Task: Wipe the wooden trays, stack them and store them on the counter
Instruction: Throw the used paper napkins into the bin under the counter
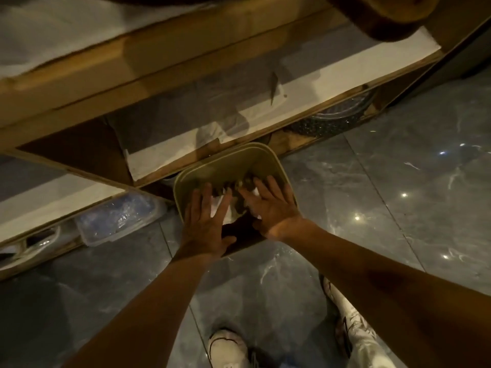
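Note:
Both of my hands hover over an open beige bin (268, 158) that stands on the floor against the shelf unit. My left hand (204, 227) is flat with its fingers spread and holds nothing. My right hand (273, 208) is spread the same way just to its right, also with nothing in it. Below the fingers, crumpled white paper (220, 205) and dark scraps lie inside the bin. At the top right edge, the rounded corner of a brown wooden tray (390, 17) shows on the upper surface, mostly cut off.
A wooden shelf unit (164, 75) with white liners fills the upper half. A clear plastic box (117, 219) sticks out at the lower left, and a glass dish (342, 112) sits under the right shelf. Grey marble floor (398, 195) and my shoes (228, 346) lie below.

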